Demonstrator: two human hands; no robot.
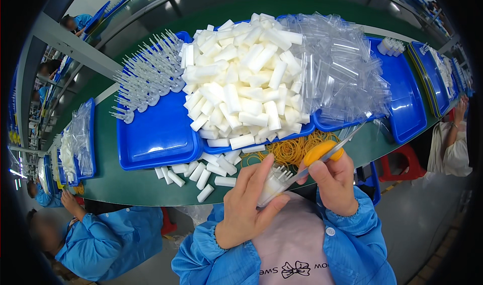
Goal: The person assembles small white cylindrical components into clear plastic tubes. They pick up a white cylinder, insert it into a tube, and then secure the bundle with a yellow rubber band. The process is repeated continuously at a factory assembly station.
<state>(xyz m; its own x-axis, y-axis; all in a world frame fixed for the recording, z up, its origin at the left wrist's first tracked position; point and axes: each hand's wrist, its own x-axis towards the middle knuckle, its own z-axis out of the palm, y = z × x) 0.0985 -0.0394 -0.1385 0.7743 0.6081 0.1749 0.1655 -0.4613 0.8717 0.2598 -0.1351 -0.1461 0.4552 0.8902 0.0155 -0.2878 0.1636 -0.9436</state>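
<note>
Near the table's front edge, my left hand (246, 204) is closed around a bundle of small white plastic parts (274, 185). Several thin white tips stick up from its top. My right hand (334, 184) grips a metal tool with a yellow-orange handle (322, 152). One slim metal end points up to the right, while another greyish end reaches down to the bundle's tips; its exact kind is unclear. Just beyond my hands lies a heap of yellow rubber bands (289, 149). Loose white foam cylinders (221, 164) are scattered left of them.
A high pile of white foam pieces (246, 84) fills the middle tray, beside clear plastic sleeves (342, 69). White stemmed parts (151, 74) stand in the left blue tray (158, 141). The right blue tray (402, 94) holds a similar bundle (391, 47). A co-worker (108, 240) sits at left.
</note>
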